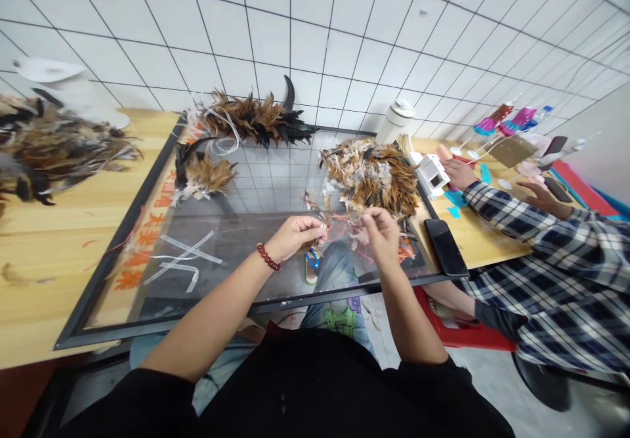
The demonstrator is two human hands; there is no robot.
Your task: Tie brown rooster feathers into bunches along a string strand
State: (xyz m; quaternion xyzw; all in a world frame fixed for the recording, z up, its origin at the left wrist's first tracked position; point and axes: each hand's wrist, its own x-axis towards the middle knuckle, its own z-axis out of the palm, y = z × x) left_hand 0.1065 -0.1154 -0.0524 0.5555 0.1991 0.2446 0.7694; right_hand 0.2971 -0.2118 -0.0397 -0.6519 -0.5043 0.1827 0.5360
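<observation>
Over the front part of a black-framed glass panel point(266, 195), my left hand point(298, 233), with a beaded bracelet at the wrist, pinches something small and pale that I cannot make out. My right hand point(382, 233) is closed in a pinch to its right, its held item too small to name. Thin red threads point(338, 219) show between the two hands, which stay apart. Just behind my right hand lies a thick pile of brown and cream feathers point(377, 174). A small feather bunch point(205, 174) rests at the panel's left.
A long feather bundle point(256, 117) lies along the back edge, more feathers point(59, 152) at the far left. White strips point(184, 257) lie front left. A black phone point(445, 246), white device point(432, 174) and white bottle point(395, 120) stand right; a person in plaid point(536, 234) works there.
</observation>
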